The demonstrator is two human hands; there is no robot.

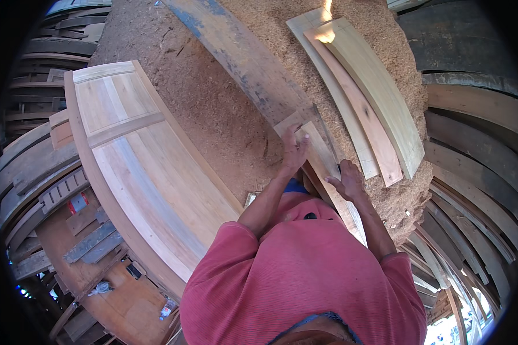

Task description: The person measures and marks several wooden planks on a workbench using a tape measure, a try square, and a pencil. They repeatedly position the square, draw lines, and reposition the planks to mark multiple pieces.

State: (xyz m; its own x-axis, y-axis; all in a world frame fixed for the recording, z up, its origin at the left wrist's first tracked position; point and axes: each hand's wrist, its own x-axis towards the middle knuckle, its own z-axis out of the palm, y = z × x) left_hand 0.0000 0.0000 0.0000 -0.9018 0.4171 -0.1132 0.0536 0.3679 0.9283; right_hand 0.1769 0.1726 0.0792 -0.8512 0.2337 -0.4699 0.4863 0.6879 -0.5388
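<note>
A narrow wooden board lies lengthwise in front of me, on the near end of a long worn plank with blue and dark stains. My left hand is at the board's left edge near its far end, fingers and thumb apart. A thin dark mark or sliver shows by its fingertips, too small to name. My right hand grips the board's right edge farther down, its thumb over the top face. Something small and dark shows at its fingertips. The board's near end runs down beside my shirt.
A large panelled wooden door lies to my left. Several loose boards lie on sawdust at the right. Stacked planks line both sides. A brown sheet with a clear bottle is at lower left.
</note>
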